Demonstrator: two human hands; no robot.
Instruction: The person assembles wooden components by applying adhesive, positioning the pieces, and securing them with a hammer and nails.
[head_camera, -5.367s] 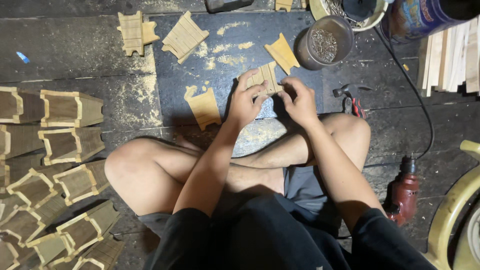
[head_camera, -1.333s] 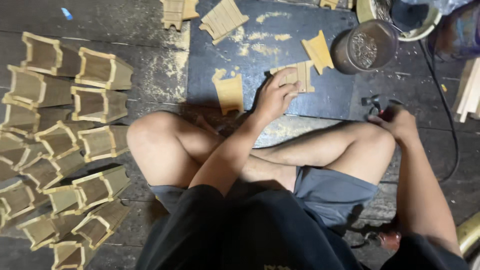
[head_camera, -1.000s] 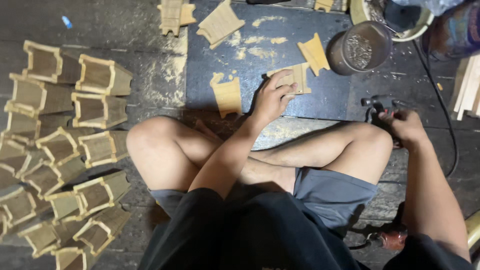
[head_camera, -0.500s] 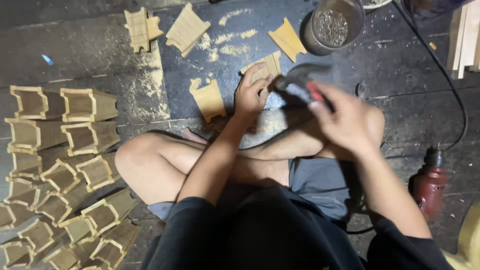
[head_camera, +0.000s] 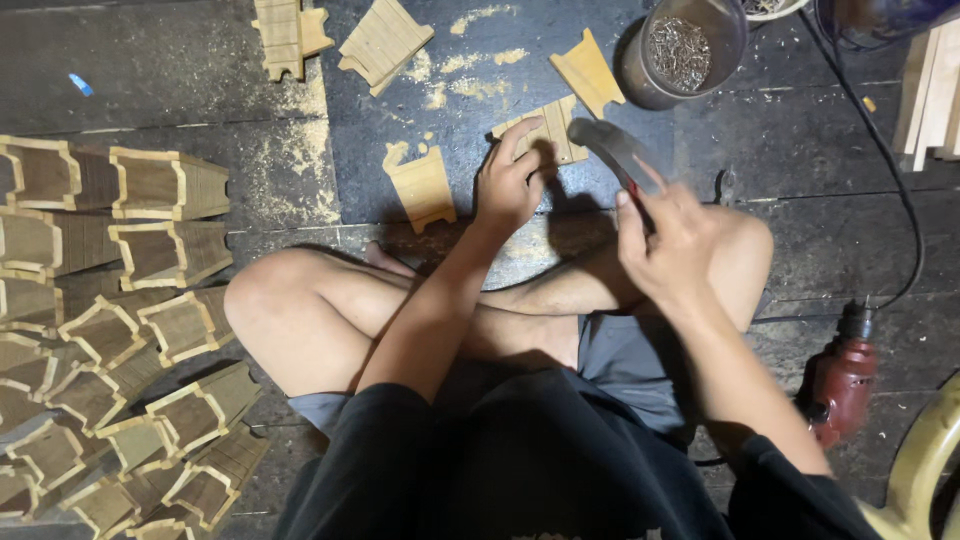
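Note:
I sit cross-legged on a dark floor. My left hand (head_camera: 510, 185) presses down on a flared wooden piece (head_camera: 556, 124) lying on a dark mat (head_camera: 480, 90). My right hand (head_camera: 665, 240) grips a hammer (head_camera: 612, 150) with a red handle, its head raised just right of the wooden piece and blurred by motion. Another flared wooden piece (head_camera: 422, 187) lies on the mat to the left of my left hand.
A metal can of nails (head_camera: 683, 50) stands behind the hammer. More cut wooden pieces (head_camera: 385, 40) lie at the back. Several assembled wooden boxes (head_camera: 120, 300) are stacked on the left. A red power drill (head_camera: 840, 375) with a black cord lies at the right.
My right hand reached to the right, picked up the hammer and brought it over the wooden piece. My left hand stayed on the piece.

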